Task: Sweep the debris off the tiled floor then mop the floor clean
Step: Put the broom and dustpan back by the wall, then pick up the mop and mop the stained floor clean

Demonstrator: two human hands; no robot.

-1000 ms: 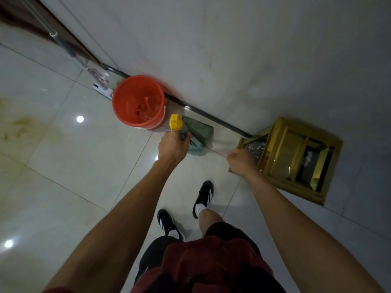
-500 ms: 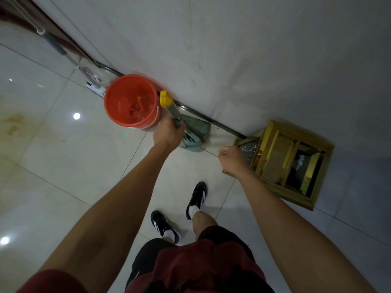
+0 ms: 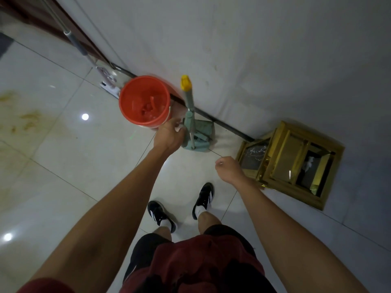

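Note:
A teal broom-and-dustpan set stands on the tiled floor against the white wall, and its grey handle with a yellow tip leans toward the wall. My left hand is right beside the lower part of that handle, fingers relaxed and not wrapped round it. My right hand hangs loosely curled over the floor and holds nothing. A flat mop leans on the wall at the upper left, its pole running up out of view. Brownish stains mark the tiles at the left.
An orange bucket stands left of the dustpan, close to my left hand. A gold-framed bin sits by the wall at the right. My two feet in black shoes stand on the tiles below the dustpan.
My left hand gripped the yellow-tipped handle earlier; it slid down and let go. The handle has tipped away from me and leans on the wall. My right hand has barely moved.

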